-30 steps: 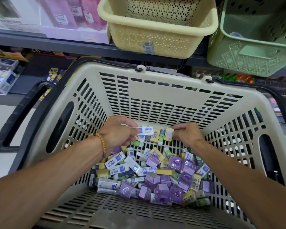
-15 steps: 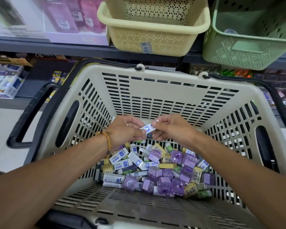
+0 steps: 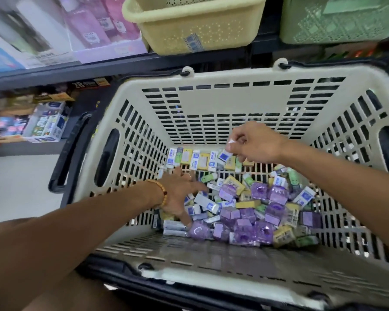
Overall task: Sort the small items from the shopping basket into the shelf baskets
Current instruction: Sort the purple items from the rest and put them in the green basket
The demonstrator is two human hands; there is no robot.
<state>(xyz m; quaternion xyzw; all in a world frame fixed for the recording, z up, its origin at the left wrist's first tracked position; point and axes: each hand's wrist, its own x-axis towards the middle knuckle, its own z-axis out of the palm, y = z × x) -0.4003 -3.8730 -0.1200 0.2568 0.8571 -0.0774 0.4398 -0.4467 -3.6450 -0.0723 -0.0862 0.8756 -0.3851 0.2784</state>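
Observation:
The cream shopping basket [image 3: 211, 104] fills the view, its floor heaped with small white-and-blue, yellow, green and purple packets [image 3: 245, 207]. My left hand [image 3: 180, 194], with a bead bracelet at the wrist, reaches down with spread fingers into the left side of the heap and touches the packets. My right hand [image 3: 254, 144] hovers above the back row and pinches a small white-and-blue packet [image 3: 226, 154]. On the shelf above stand a yellow basket [image 3: 189, 30] and a green basket [image 3: 337, 21].
A dark shelf edge [image 3: 99, 68] runs behind the shopping basket, carrying pink boxed goods [image 3: 94, 25] at the left. A lower shelf at the left holds a white box of small items [image 3: 47, 124]. The basket's black handle [image 3: 70, 149] hangs at its left side.
The hands were together over one white-and-blue packet. Now the right hand holds it alone, further right and higher, while the left hand has dropped into the heap. The view has tilted down.

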